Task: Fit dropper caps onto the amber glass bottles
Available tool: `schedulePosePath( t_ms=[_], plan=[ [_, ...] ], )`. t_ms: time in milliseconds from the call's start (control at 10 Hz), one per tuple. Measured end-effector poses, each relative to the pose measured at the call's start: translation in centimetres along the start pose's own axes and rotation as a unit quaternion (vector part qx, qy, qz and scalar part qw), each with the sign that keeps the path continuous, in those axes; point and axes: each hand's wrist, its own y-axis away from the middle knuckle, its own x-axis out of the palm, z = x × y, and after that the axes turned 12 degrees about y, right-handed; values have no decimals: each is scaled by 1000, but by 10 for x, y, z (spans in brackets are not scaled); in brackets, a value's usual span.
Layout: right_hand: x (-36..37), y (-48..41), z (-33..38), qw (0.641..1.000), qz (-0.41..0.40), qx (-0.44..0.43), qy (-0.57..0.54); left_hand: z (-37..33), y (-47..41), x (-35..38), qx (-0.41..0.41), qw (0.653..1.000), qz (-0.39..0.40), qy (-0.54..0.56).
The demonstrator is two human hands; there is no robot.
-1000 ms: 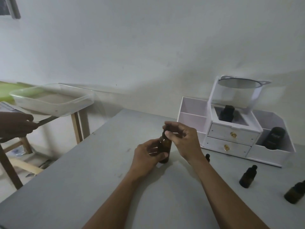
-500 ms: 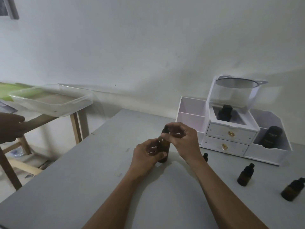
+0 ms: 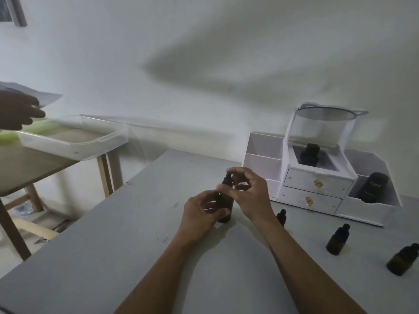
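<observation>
An amber glass bottle (image 3: pixel 224 203) stands upright on the grey table (image 3: pixel 113 245), mid-table. My left hand (image 3: pixel 201 214) wraps around its body. My right hand (image 3: pixel 249 191) pinches the black dropper cap (image 3: pixel 227 179) that sits on the bottle's neck. A small capped bottle (image 3: pixel 281 216) stands just behind my right wrist, partly hidden. Two more capped amber bottles are on the right: one upright (image 3: pixel 337 240), one leaning near the edge of view (image 3: pixel 402 259).
A white drawer organiser (image 3: pixel 317 184) stands at the back right, holding a dark bottle (image 3: pixel 308 154) in its middle well and a black jar (image 3: pixel 373 188) on the right. A clear plastic tray (image 3: pixel 74 138) sits on a wooden side table at left, where another person's hand (image 3: pixel 18 112) holds paper.
My right fingers have shifted on the cap, which now shows above them on the neck. The other person's hand at left has risen with a sheet of paper.
</observation>
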Motion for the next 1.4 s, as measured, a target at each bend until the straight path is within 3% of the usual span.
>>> schedulePosePath(
  t_ms=[100,600,1000,1300,1400],
  plan=[
    [0,1,1,999,15,-10,-46,1,1,0,-3,1000,1,-2],
    [-4,0,1,999,18,-9,-47,2,-1,1,-2,1000,-6,-22],
    [7,3,3,998,-49,2,25,7,-3,-2,10,999,-13,-38],
    [6,12,1,998,-48,-2,26,8,-2,1,19,999,-17,-31],
    [4,33,-2,995,-89,-14,46,9,6,1,-15,997,-59,-45]
  ],
)
